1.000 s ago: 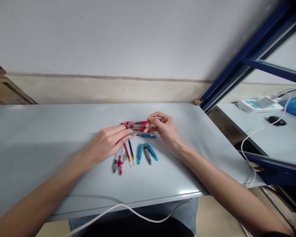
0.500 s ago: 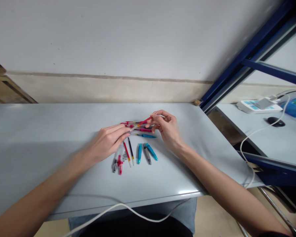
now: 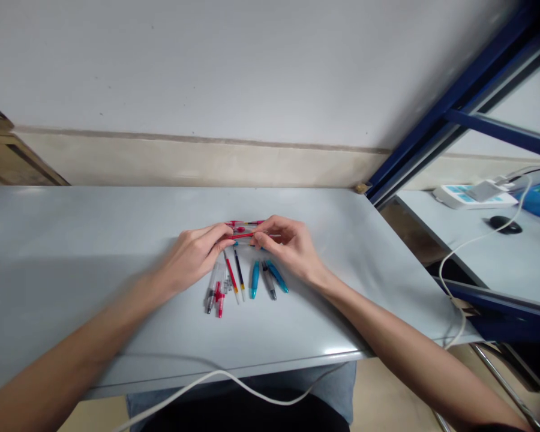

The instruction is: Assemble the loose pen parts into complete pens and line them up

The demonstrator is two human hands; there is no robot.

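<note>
A red ink refill (image 3: 242,236) spans the short gap between my hands. The fingertips of my left hand (image 3: 197,251) are closed on its left end; whether a pen barrel is also in them is hidden. My right hand (image 3: 288,243) pinches the refill's other end. Partly covered behind the hands lie pink-red pens (image 3: 238,222). Just in front are a red refill (image 3: 231,276) and a dark refill (image 3: 239,275), side by side. Left of them lie clear barrels, one with a red grip (image 3: 219,300) and one with a black grip (image 3: 210,302).
Two teal pen parts (image 3: 254,279) and a grey one (image 3: 269,281) lie right of the refills. Tiny clear pieces (image 3: 228,284) sit by the barrels. A white cable (image 3: 225,373) crosses the table's front edge. A blue frame (image 3: 432,126) borders the table's right side.
My right hand has moved left and slightly toward me, closer to my left hand. The refill has turned nearly level, and its orange section is now hidden at my left fingers.
</note>
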